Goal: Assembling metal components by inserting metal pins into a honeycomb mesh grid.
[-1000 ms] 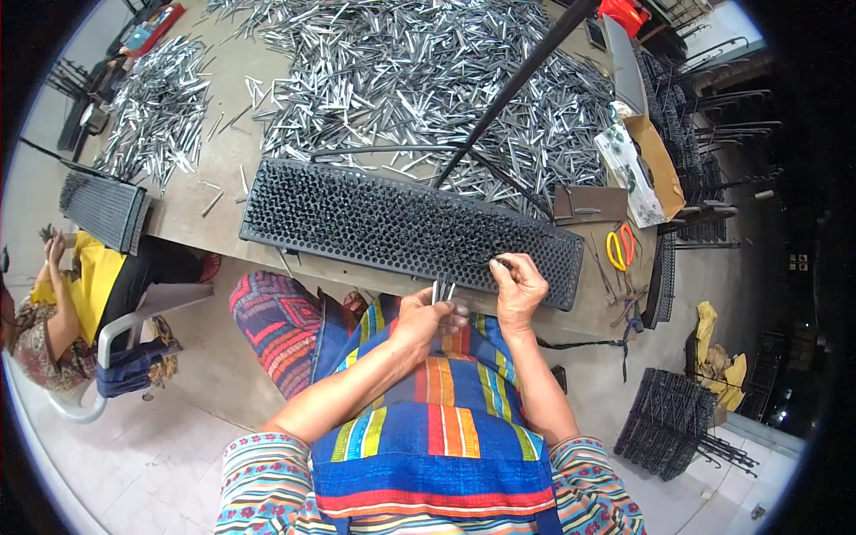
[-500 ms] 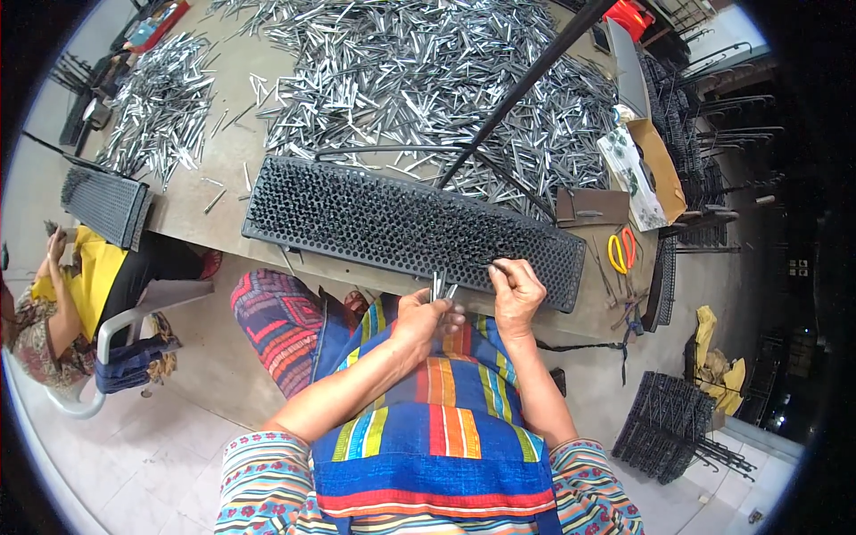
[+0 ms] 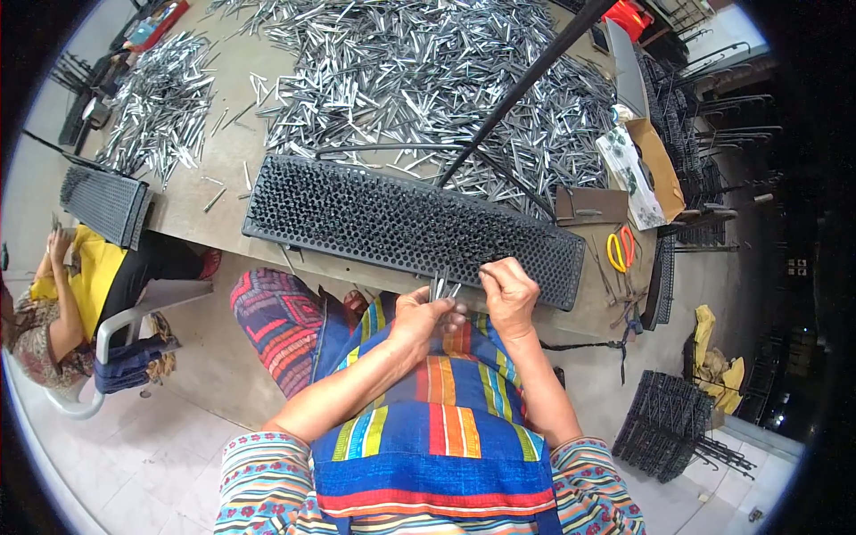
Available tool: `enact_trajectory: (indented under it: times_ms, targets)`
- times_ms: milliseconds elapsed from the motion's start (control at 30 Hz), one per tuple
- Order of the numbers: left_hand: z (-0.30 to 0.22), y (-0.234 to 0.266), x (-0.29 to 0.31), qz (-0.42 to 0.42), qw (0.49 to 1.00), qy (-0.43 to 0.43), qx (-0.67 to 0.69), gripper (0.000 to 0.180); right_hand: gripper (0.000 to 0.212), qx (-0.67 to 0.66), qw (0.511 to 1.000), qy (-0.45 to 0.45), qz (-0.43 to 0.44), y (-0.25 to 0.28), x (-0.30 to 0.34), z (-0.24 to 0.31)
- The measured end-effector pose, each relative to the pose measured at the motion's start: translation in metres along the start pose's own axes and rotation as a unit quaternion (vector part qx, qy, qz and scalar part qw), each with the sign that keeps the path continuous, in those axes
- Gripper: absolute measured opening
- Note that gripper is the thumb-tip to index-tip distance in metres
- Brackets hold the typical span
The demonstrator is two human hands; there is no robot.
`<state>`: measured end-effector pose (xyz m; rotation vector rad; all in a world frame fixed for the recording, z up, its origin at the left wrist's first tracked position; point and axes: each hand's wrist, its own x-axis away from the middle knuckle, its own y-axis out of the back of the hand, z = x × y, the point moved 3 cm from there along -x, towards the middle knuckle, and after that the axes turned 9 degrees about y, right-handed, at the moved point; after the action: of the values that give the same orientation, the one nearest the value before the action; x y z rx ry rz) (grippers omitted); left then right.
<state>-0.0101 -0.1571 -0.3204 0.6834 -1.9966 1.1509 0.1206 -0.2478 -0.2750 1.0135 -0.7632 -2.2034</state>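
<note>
A long black rack with a grid of small holes lies across the table edge in front of me. Dark slim pieces stand in many of its holes; the near rim and right end show bare ones. My left hand is closed around several slim silvery metal pieces, their tips pointing up at the rack's front edge. Just to its right, my right hand is pinched at the rack's near edge. Whatever its fingertips hold, if anything, is too small to make out.
A wide heap of slim metal pieces covers the table behind the rack, with a smaller heap at left. Orange-and-yellow-handled scissors and an open carton are at right. A dark bar slants overhead. Another person sits at left.
My right hand has shifted slightly left and turned a little, its fingertips drawing back from the holes toward my left hand. The left hand stays nearly in place with its metal pieces.
</note>
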Motion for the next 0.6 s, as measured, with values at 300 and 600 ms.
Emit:
enact_trajectory:
  times_ms: [300,600]
  targets:
    - [-0.004,-0.001,0.008,0.044,0.999,-0.016,0.012,0.010,0.013,-0.232,0.943,-0.213,0.106,-0.021,0.017,0.000]
    - [-0.004,0.021,0.010,0.019,0.999,-0.040,0.026,0.011,0.004,-0.461,0.809,-0.364,0.015,-0.040,0.019,0.009]
